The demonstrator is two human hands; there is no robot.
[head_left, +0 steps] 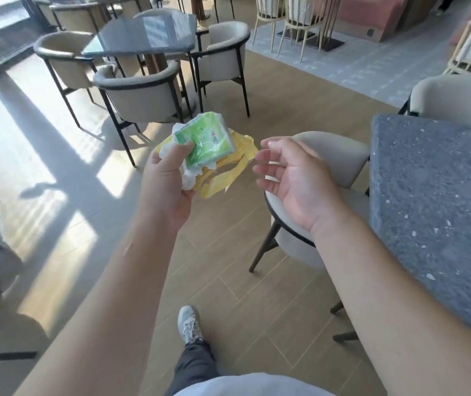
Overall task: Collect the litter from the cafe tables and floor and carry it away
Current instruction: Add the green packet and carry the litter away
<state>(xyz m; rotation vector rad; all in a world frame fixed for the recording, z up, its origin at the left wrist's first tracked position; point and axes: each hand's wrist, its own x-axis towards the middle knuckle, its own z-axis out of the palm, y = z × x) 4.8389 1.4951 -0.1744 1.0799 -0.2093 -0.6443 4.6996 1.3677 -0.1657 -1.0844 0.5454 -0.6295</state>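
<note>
Here, in the head view, the left hand (168,181) grips a bundle of litter above the wooden floor (228,252): a green tissue packet (208,142), crumpled white paper (188,175) and a torn yellow wrapper (228,170). The right hand (294,178) hovers just beside it, fingers relaxed, holding nothing. A speckled grey surface (434,212) stands at the right, with a chair (340,167) beside it.

This is a cafe: grey speckled stone counters (434,212) stand with round-backed beige chairs (140,95) on a wooden floor (228,252).
</note>
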